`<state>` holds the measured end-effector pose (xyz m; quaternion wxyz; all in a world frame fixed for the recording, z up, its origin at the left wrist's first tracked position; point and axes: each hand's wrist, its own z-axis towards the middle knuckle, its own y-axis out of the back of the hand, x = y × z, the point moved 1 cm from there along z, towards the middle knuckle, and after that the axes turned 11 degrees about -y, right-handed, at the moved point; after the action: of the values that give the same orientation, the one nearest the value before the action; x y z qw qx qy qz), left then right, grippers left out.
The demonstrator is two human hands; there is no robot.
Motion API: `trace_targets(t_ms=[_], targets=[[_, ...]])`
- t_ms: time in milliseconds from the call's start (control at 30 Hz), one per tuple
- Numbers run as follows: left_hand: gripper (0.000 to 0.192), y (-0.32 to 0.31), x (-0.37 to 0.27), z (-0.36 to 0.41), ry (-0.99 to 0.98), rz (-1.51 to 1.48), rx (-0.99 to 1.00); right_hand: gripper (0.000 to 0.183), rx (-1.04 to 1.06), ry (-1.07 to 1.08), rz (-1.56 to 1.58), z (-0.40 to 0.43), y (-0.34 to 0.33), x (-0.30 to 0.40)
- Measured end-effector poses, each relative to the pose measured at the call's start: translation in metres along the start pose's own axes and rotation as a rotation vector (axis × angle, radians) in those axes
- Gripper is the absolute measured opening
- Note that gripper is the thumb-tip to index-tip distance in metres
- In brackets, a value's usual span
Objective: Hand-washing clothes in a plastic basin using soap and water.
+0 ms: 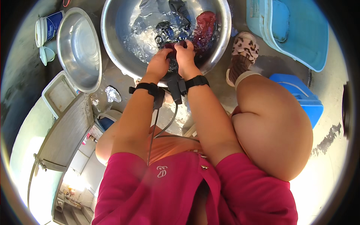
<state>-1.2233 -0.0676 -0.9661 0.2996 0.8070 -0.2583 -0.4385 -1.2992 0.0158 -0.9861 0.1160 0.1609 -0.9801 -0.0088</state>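
Observation:
A large metal basin (108,42) of water stands before me with wet clothes in it. My left hand (159,63) and my right hand (184,54) are close together over its near side. Between them they grip a dark maroon cloth (170,46), most of which is hidden by my fingers and the water. Just beyond it floats a dark cloth (164,29). A red cloth (206,24) lies at the right of the basin, and a black garment (180,11) trails at the far side. Ripples and glare blur the submerged pieces.
At left, a second metal basin (80,50) leans tilted near a white-and-blue bucket (47,28) and a pale plastic tray (57,92). Crumpled foil (113,94) lies on the floor. A light-blue plastic tub (298,47) and a blue bucket (295,90) are at right. Cables hang from my wrist straps.

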Motion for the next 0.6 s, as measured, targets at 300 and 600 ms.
trace_targets(t_ms=[300,600], targets=[[0.019,0.084,-0.028,0.008,0.273,-1.402,-0.13,0.039,0.292,0.111,0.197,0.016,0.005,-0.002],[0.035,0.051,-0.031,-0.013,-0.107,-0.102,-0.38,0.038,0.649,-0.193,0.363,-0.045,-0.01,0.034]])
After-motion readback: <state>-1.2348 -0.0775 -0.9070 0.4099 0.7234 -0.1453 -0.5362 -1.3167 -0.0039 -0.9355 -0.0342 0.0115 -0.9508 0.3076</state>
